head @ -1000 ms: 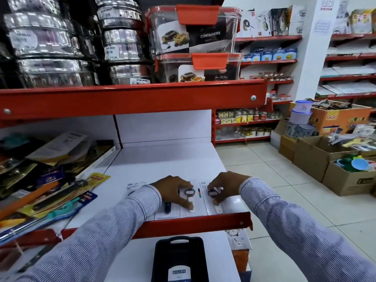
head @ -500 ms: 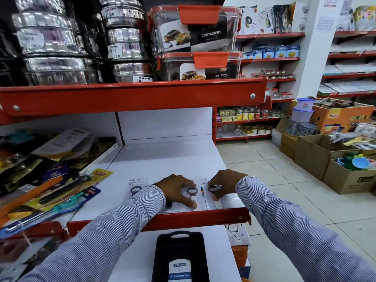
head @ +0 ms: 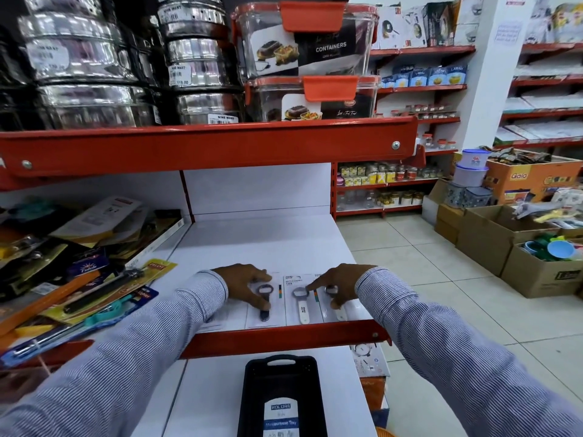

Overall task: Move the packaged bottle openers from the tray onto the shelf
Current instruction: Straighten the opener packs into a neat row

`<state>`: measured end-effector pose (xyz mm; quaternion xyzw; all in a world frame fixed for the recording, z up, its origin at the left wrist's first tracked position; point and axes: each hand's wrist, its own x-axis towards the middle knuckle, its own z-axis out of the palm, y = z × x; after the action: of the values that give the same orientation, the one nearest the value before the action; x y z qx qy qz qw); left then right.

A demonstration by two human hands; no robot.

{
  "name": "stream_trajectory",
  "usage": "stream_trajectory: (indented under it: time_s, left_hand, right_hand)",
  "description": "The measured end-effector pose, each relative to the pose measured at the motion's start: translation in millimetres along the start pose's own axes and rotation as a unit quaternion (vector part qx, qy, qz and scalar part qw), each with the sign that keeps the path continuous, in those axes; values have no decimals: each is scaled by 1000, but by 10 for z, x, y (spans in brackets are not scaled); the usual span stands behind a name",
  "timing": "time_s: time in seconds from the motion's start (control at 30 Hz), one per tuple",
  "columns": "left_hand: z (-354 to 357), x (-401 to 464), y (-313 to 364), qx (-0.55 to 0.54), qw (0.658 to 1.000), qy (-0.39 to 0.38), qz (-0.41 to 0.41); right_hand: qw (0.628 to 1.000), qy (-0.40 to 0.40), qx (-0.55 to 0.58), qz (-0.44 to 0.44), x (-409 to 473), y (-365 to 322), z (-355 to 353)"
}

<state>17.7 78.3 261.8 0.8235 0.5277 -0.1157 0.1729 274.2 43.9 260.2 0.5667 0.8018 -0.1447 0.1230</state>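
Note:
Several packaged bottle openers lie side by side on the white shelf (head: 268, 241), close to its red front lip. My left hand (head: 244, 283) pinches a dark-handled opener pack (head: 264, 313) between thumb and fingers. My right hand (head: 339, 283) curls over the rightmost white-handled pack (head: 341, 315), and its index finger touches the middle white-handled pack (head: 302, 309). Another pack is mostly hidden under my left sleeve. The black tray (head: 252, 395) sits on the lower shelf just below; only its label shows inside.
Kitchen tools in card packs (head: 94, 288) crowd the shelf's left side. Steel tins (head: 94, 67) and orange-lidded containers (head: 309, 42) fill the shelf above. Cardboard boxes (head: 504, 244) stand on the tiled aisle floor to the right.
My left hand has slid left from the middle pack to the dark-handled pack, so my hands are further apart. The packs now lie spread in a row.

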Motion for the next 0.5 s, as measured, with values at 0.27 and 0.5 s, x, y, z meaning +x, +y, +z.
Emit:
stream_trajectory:
  time_s: [0.27,0.5]
  left_hand:
    - [69,-18,71,-4,1000,26,15]
    - [33,-54,-31,-4,999,36,15]
  right_hand:
    - [997,-32,-67,-7,12,-90,-91]
    - [997,-29,-76,-11,-15,-142,-129]
